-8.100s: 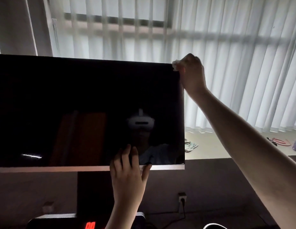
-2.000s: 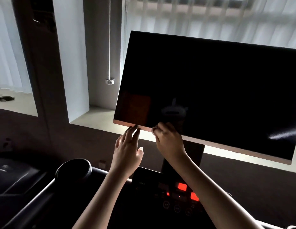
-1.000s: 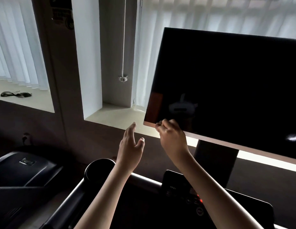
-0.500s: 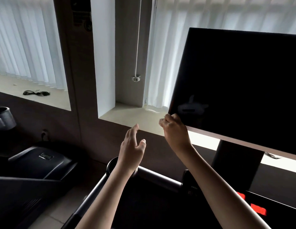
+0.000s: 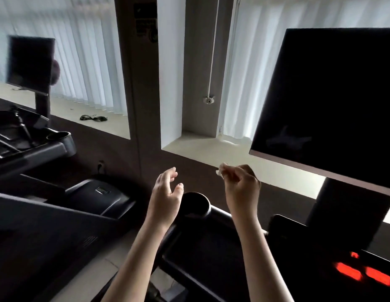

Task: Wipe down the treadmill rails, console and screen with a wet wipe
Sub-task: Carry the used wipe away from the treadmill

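Right grip is pinching a scrunched-up white wet wipe at the fingertips. It's in the air just off the lower left corner of the treadmill screen, not touching it. Left grip is spread loose, holding nothing, right by the console's cup holder. Red display is glowing bottom right.

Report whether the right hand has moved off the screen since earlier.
Yes: right hand, pinching the wipe, dropped down-left, clear of the screen corner.
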